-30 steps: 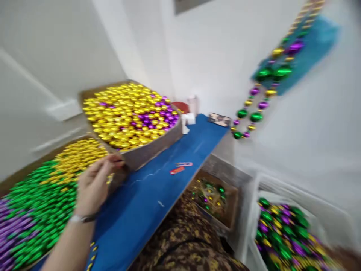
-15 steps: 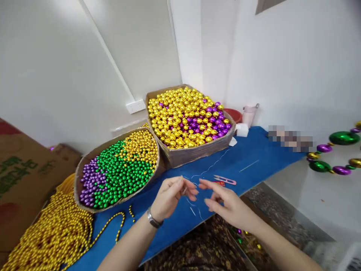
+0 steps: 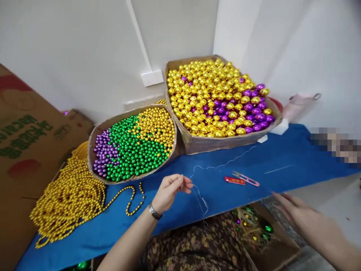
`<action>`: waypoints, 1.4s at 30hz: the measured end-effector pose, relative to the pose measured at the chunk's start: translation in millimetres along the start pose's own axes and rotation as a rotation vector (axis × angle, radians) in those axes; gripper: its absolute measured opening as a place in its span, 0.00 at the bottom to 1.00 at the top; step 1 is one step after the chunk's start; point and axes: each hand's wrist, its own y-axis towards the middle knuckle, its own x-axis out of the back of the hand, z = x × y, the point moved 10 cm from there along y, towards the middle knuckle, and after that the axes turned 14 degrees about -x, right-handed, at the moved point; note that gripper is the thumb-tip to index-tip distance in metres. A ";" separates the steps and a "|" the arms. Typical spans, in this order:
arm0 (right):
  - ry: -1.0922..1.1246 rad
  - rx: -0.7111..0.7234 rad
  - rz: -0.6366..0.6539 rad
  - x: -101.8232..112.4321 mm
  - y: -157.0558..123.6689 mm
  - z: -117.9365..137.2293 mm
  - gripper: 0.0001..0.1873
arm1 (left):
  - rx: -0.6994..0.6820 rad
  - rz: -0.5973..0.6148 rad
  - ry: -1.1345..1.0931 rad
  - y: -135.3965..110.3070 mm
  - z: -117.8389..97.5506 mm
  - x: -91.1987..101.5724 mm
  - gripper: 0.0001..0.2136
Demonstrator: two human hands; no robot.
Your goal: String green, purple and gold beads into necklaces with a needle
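Note:
My left hand (image 3: 174, 191), with a watch (image 3: 155, 211) at the wrist, is above the blue cloth near the table's front edge. Its thumb and fingers are pinched on a thin white thread (image 3: 200, 195) that hangs in a loop below them. More thread runs back across the cloth toward the large bead box. Further right, my right hand (image 3: 300, 212) is past the front edge, slightly blurred, its fingers stretched out and nothing visible in them. Between the hands lie pink thread snips (image 3: 248, 179) and a small red packet (image 3: 234, 180).
A large box of gold and purple beads (image 3: 191, 143) stands behind a smaller box of green, gold and purple beads (image 3: 91, 150). Gold bead strings (image 3: 70, 199) pile at left beside a carton (image 3: 17, 180). A thin pale needle-like piece (image 3: 278, 169) lies at right. Below is an open box (image 3: 282, 244).
My right hand has moved away to the right from beside my left hand. My left hand keeps its pinch on the thread. The view has shifted, so the table appears further left.

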 end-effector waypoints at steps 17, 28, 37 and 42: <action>0.118 0.521 0.356 -110.0 55.3 251.9 0.11 | -0.190 0.023 0.804 6.0 1.9 38.0 0.17; 0.188 0.408 0.092 -26.7 111.3 191.0 0.19 | -0.082 0.087 0.552 33.7 21.2 32.8 0.16; 0.096 0.128 -0.082 -16.1 129.7 80.3 0.23 | -0.431 0.113 1.188 -13.0 -55.2 75.3 0.11; 0.047 0.203 0.210 -73.7 124.6 47.0 0.10 | -0.490 0.204 1.230 -37.1 -26.0 70.1 0.11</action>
